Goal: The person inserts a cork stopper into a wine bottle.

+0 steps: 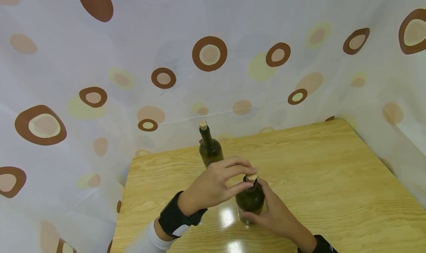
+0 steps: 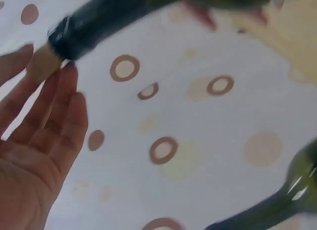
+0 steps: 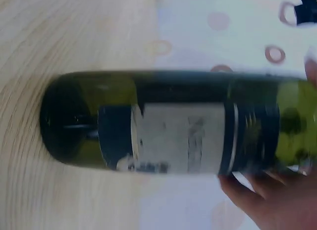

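Observation:
A dark green glass wine bottle [image 1: 249,202] stands upright on the wooden table, a tan cork [image 2: 43,65] in its mouth. My left hand [image 1: 216,183] reaches over from the left and pinches this cork between thumb and fingers. Around the body of the same bottle, my right hand [image 1: 279,215] grips from the right side, thumb toward the front. In the right wrist view a worn white and dark blue label [image 3: 181,136] shows on the bottle; its print is too blurred to read. How deep the cork sits in the neck is hard to tell.
Behind my left hand stands a second green wine bottle [image 1: 211,150], topped with its own cork [image 1: 203,125]. The wooden table [image 1: 332,179] meets a white cloth [image 1: 179,27] with brown and beige spots at its back and sides.

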`<state>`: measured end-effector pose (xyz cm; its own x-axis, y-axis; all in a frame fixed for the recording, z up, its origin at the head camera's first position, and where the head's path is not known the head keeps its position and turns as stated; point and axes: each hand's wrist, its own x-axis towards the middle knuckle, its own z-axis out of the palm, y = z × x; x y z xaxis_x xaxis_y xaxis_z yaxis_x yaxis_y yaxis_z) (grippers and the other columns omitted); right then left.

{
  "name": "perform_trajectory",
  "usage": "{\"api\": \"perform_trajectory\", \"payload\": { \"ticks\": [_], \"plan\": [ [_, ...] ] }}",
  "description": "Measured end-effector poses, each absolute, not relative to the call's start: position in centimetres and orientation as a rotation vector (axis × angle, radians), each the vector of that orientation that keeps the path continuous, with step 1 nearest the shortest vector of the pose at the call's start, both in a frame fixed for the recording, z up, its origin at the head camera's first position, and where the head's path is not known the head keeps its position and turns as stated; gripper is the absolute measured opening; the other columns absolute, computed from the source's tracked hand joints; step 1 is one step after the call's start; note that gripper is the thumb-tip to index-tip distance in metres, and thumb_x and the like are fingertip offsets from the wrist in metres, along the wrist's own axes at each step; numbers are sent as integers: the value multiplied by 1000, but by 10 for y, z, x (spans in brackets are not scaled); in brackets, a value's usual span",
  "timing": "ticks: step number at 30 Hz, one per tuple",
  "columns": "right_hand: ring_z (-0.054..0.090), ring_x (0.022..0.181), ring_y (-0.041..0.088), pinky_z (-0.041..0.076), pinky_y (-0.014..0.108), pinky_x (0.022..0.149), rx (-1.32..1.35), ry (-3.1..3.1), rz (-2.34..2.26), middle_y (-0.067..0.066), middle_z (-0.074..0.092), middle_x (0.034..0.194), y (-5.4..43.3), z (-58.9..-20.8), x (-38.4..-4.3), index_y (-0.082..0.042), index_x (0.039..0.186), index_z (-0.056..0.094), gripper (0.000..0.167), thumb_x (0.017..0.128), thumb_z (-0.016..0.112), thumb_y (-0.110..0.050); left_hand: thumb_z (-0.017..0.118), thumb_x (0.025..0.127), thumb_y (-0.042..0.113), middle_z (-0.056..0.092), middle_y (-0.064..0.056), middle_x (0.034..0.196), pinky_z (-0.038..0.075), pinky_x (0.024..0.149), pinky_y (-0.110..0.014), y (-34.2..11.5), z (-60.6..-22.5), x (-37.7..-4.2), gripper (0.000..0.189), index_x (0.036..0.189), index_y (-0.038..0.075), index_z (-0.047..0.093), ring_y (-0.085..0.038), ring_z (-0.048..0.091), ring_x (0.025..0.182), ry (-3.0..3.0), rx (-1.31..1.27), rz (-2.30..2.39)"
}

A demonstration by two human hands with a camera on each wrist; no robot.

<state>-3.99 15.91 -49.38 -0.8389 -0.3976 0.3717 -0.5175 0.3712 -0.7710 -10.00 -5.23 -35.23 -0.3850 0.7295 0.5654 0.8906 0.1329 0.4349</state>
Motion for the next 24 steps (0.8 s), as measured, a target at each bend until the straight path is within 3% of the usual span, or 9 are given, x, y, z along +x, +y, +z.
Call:
{"api": "perform_trajectory", "payload": {
  "ticks": [3, 6, 11, 17, 24],
  "plan": [
    [46, 134, 5, 46, 28, 105, 893, -2573, 1777, 12, 40, 154, 176, -495, -45, -18, 160, 18, 98, 85, 82, -20, 76, 90, 11, 69, -6, 112, 50, 89, -13, -55, -334, -105, 26, 115, 5, 71, -12, 68, 99, -2268, -1704, -909],
    [39, 137, -2, 40, 22, 107, 982, -2562, 1996, 9, 34, 159, 186, -497, -53, -20, 161, 18, 95, 88, 79, -13, 73, 93, 14, 70, -4, 110, 50, 87, -13, -54, -320, -109, 20, 112, 6, 70, -12, 67, 98, -2368, -1780, -799],
    [42, 137, 2, 41, 22, 108, 1067, -2537, 2098, 13, 32, 160, 187, -501, -61, -16, 160, 20, 89, 91, 75, -10, 72, 94, 15, 70, -4, 105, 51, 84, -16, -53, -310, -112, 16, 107, 6, 69, -13, 67, 95, -2523, -1801, -847],
    [46, 132, -1, 40, 19, 105, 919, -2564, 2105, 24, 38, 155, 184, -504, -56, -17, 158, 27, 86, 89, 77, -12, 75, 91, 11, 70, -5, 102, 52, 84, -18, -52, -315, -107, 16, 105, 5, 70, -14, 67, 92, -2544, -1679, -960],
    [52, 129, 5, 44, 21, 105, 886, -2519, 1998, 13, 48, 149, 178, -508, -49, -16, 155, 33, 83, 87, 80, -14, 76, 89, 11, 71, -6, 99, 52, 83, -16, -52, -321, -100, 17, 103, 4, 70, -14, 68, 88, -2503, -1604, -974]
  ]
}}
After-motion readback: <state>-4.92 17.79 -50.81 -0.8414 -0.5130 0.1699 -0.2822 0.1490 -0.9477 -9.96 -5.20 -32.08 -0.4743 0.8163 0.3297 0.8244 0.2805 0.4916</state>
